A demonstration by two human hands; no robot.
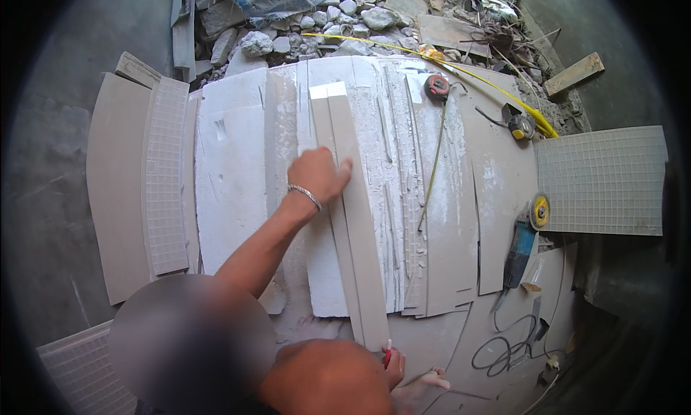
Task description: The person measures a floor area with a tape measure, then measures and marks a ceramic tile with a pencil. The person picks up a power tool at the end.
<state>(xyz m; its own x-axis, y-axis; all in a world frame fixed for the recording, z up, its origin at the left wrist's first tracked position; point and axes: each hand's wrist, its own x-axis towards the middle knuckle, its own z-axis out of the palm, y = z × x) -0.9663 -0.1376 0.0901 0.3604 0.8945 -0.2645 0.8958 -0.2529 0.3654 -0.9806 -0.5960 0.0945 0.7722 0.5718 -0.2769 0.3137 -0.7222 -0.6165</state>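
Two long, narrow beige tile strips (363, 249) lie side by side, running from far to near over white, dusty boards. My left hand (320, 174), with a braided bracelet at the wrist, is closed over them around mid-length, its thumb lying on the right strip. The undersides of its fingers are hidden. At the near end of the right strip, my right hand (394, 368) is closed around a slim red marker (389, 353) with a white end pointing away from me. A rounded bare body part hides much of that hand and its forearm.
To the right lie an angle grinder (520, 249) with its coiled cord (504, 354), a red tape measure (437, 88) with its blade out, and a yellow-black tape measure (520, 127). Tiles (603, 181) flank both sides. Rubble (345, 19) fills the far edge. A bare foot (425, 383) is near me.
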